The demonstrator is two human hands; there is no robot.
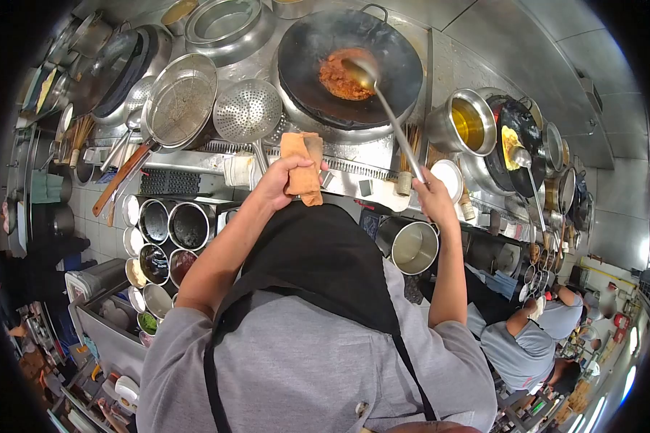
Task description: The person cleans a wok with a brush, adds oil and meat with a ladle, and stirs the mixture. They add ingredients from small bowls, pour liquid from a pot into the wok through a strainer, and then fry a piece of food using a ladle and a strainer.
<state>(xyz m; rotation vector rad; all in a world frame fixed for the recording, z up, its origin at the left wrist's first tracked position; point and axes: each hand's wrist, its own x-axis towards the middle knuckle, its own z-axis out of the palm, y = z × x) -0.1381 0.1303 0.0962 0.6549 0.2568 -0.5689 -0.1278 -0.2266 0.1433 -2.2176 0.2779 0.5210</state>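
My left hand (274,186) is closed around a folded orange cloth (301,162), near the front edge of the stove. In my right hand (435,196) is the end of a long-handled metal ladle (390,112). The ladle's bowl rests in reddish-orange chopped food (336,81) at the middle of a large black wok (300,54). Faint steam rises from the wok, which sits on the burner ahead of me. A perforated skimmer (248,110) lies just beyond my left hand, its handle running down beside that hand.
A mesh strainer (179,101) lies left of the skimmer. Right of the wok stand a pot of yellow oil (489,121) and a second wok (500,162) holding yellow food. Seasoning containers (154,221) sit low left. Co-workers (516,350) stand at the right.
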